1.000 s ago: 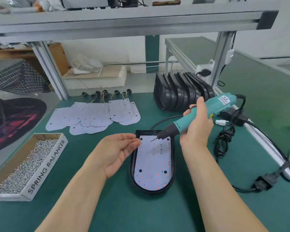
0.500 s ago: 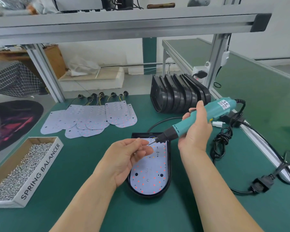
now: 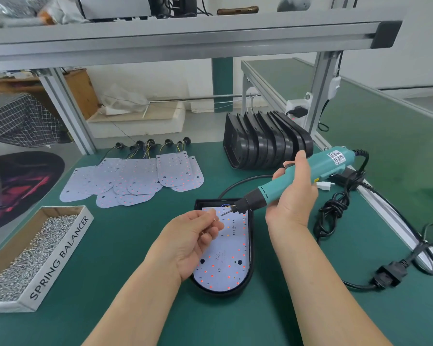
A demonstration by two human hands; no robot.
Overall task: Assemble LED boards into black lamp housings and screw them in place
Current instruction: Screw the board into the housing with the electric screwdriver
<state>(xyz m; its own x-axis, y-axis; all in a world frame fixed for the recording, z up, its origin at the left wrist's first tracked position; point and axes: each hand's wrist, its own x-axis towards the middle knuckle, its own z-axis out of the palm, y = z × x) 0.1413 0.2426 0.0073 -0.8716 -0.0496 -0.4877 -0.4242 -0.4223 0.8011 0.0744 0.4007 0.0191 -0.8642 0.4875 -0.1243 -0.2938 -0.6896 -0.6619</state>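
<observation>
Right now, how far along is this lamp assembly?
Done: one LED board lies seated in the black housing. In hand: the left hand pinches a screw near the tip of the screwdriver, gripped by the right hand. Left: driving the screws here, then the loose boards and stacked housings at the back.

On the counter (image 3: 125,236) straight before me lies the housing (image 3: 251,245), a board (image 3: 226,258) in it. The box of screws (image 3: 58,258) sits to my left, spare boards (image 3: 135,178) behind it, stacked housings (image 3: 265,146) behind to the right, cables (image 3: 333,211) at my right.
</observation>
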